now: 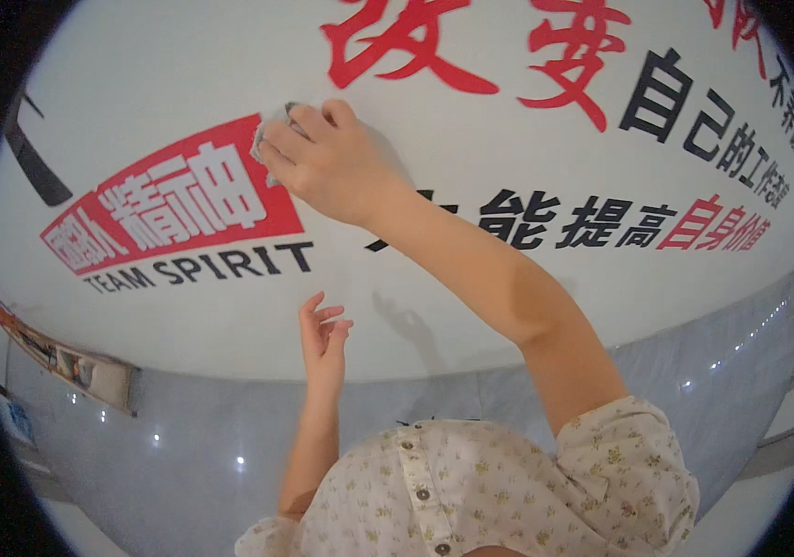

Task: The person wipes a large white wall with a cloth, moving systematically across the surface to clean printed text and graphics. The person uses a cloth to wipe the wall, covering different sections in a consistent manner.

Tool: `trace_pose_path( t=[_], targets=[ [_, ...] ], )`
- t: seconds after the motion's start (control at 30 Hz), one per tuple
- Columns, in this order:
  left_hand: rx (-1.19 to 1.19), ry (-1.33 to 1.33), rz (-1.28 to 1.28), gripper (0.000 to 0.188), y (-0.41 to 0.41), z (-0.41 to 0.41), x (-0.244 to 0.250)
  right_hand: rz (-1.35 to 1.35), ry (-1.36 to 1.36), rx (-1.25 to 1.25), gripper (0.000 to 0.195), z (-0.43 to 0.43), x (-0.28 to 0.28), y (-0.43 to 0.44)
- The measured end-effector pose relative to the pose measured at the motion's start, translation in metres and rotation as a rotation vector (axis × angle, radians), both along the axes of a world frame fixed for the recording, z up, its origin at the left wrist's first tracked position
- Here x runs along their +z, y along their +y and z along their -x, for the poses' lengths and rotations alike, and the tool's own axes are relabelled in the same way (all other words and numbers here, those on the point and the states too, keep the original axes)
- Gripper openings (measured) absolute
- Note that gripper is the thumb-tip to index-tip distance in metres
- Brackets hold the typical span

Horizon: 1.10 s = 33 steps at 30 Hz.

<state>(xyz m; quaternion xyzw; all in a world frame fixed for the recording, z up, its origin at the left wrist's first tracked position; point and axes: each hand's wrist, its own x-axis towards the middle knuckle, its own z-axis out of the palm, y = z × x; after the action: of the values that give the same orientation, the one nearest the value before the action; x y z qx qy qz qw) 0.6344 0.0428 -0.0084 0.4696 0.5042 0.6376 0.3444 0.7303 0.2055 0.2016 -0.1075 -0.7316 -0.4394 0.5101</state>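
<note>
My right hand [331, 160] is raised against the white wall [341, 271], its fingers bent over a crumpled grey cloth [258, 143]. The cloth presses on the wall at the upper right corner of a red sign panel [278, 205] bearing white characters. Most of the cloth is hidden beneath my fingers. Lower down, my left hand [325, 331] hangs in front of the wall with its fingers loosely apart and nothing in it. Its shadow falls on the wall to its right.
Large red characters [411, 42] and rows of black lettering [522, 219] cover the wall above and to the right. Grey glossy floor [195, 432] meets the wall's lower edge. At the far left stands a low wooden-edged object [90, 372] with items in it.
</note>
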Motion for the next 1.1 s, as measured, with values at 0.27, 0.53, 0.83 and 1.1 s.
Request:
trace_pose_path(
  t=[0.27, 0.53, 0.83, 1.1],
  targets=[
    [-0.040, -0.039, 0.005, 0.056, 0.007, -0.027, -0.015, 0.061, 0.353, -0.115, 0.038, -0.164, -0.007, 0.016],
    [-0.158, 0.026, 0.021, 0.056, 0.020, -0.070, -0.007, 0.289, 0.740, -0.339, 0.037, -0.256, -0.064, -0.001],
    [-0.108, 0.032, -0.010, 0.056, 0.020, -0.055, -0.011, 0.452, 0.690, -0.178, 0.039, -0.163, -0.098, -0.001],
    [-0.017, -0.042, -0.005, 0.055, 0.006, -0.007, -0.018, 0.350, 0.053, 0.030, 0.018, -0.022, -0.115, -0.004]
  ],
)
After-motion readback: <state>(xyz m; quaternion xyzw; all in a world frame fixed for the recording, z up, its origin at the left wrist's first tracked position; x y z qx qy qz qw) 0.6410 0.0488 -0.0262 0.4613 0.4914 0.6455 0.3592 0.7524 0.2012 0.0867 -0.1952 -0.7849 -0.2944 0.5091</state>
